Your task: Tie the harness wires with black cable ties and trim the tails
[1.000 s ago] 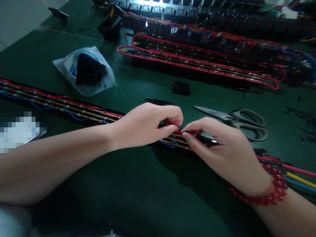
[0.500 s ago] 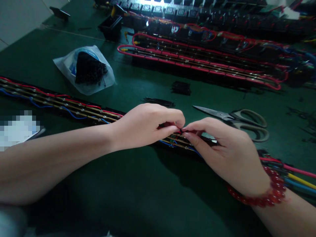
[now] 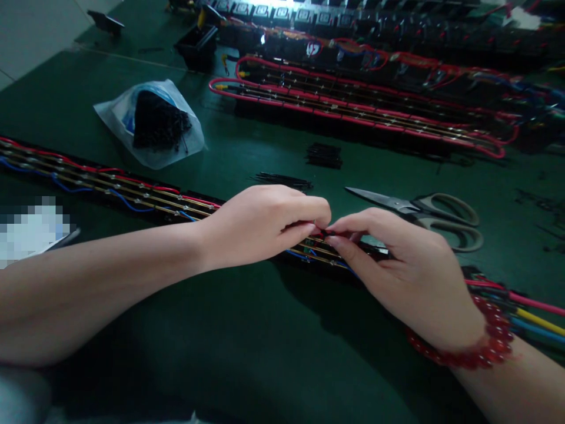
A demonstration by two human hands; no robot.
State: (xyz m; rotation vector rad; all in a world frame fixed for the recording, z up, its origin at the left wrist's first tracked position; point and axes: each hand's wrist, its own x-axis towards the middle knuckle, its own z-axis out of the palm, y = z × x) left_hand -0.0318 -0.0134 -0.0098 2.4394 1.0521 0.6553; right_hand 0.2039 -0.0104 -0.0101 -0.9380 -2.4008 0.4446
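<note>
A long black strip (image 3: 110,191) wired with red, blue and bare metal lines runs across the green table from the left edge to under my hands. My left hand (image 3: 265,224) rests over it, thumb and fingers pinched together at the strip's red wire. My right hand (image 3: 397,265), with a red bead bracelet at the wrist, meets it fingertip to fingertip, pinching something small and dark that I cannot make out. Red, yellow and blue wires (image 3: 529,315) trail off to the right behind my right wrist.
Grey-handled scissors (image 3: 424,212) lie just beyond my right hand. Two small bundles of black ties (image 3: 324,156) lie behind my hands. A plastic bag of black ties (image 3: 152,123) sits at the back left. More wired strips (image 3: 353,106) lie across the back.
My fingertips have closed up together over the strip and shifted slightly. The camera view has drifted a little; nothing else has moved.
</note>
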